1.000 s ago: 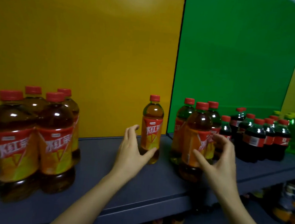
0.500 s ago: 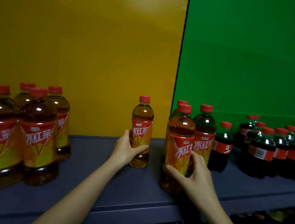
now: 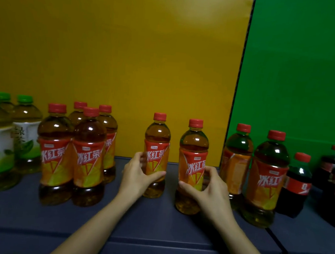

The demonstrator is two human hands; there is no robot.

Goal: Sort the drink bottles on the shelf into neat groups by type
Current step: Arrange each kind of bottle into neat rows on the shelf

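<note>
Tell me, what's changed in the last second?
The right hand closed on an iced tea bottle and drew it left, away from its group in front of the green panel. The left hand took hold of the lone bottle, which stayed standing. The left cluster is unmoved.

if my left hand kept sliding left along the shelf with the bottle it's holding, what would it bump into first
Probably the group of four iced tea bottles: the left hand holds an iced tea bottle with bare shelf between them. The rear right one looks nearest, though depth is unclear.

Glossy clear plastic bottles (image 3: pixel 155 156), matt shelf (image 3: pixel 153 227)
</note>
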